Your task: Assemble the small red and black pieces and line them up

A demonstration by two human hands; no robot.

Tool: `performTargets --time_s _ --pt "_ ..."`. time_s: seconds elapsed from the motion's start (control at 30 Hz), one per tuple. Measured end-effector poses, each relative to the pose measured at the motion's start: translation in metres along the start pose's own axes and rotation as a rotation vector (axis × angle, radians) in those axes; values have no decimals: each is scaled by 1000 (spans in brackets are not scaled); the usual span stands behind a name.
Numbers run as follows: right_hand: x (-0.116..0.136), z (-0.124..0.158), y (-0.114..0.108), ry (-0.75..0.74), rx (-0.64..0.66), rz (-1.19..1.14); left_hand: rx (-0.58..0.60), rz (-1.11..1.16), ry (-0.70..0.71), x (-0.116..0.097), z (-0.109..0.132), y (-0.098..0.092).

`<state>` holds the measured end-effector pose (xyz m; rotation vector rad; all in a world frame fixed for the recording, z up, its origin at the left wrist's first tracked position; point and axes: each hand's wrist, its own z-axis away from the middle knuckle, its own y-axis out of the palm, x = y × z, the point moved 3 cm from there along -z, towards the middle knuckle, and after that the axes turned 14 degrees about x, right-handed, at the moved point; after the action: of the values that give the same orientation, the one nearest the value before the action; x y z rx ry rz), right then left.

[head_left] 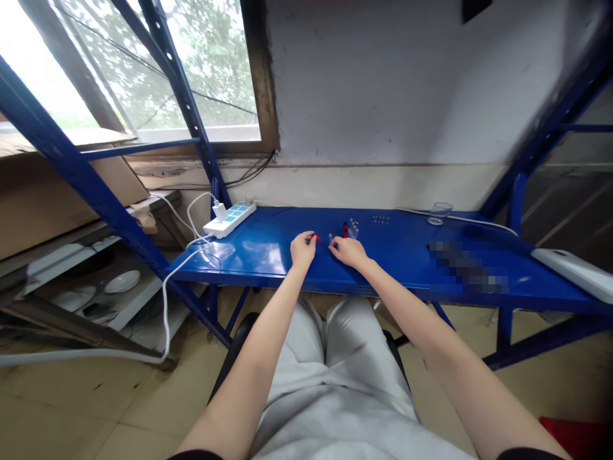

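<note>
Above the blue tabletop (pixel 258 243), my left hand (pixel 302 250) is pinched on a small red piece (pixel 316 237) that sticks out past the fingertips. To its right, the fingers of my right hand (pixel 348 252) close around a small clear tube (pixel 330 238), held upright. The two hands are a short way apart. Just behind my right hand stand several clear tubes (pixel 353 227) and a few red and black pieces (pixel 345 228), partly hidden by the hand. Farther back lie several tiny metallic bits (pixel 380 219) in loose rows.
A white power strip (pixel 232 218) with a plugged-in charger sits at the back left, its cable running off the table's edge. At the back right is a drinking glass (pixel 438 214). A blurred-out item (pixel 467 267) and a white flat object (pixel 575 271) lie on the right.
</note>
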<state>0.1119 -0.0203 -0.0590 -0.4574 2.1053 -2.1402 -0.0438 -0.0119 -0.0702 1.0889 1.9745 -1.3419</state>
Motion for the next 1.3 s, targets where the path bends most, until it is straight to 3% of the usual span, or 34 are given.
performTargets --time_s 0.23,0.5,1.0,1.3 --pt "18 -22 -5 77 53 52 -111 195 -30 6 -3 -8" --pt "26 -15 -3 83 -19 67 -105 211 -21 6 -3 -7" --pt "25 -15 -1 149 14 85 -118 243 37 -7 2 -12" --pt "28 -14 -2 123 2 112 -111 194 77 -1 0 -8"
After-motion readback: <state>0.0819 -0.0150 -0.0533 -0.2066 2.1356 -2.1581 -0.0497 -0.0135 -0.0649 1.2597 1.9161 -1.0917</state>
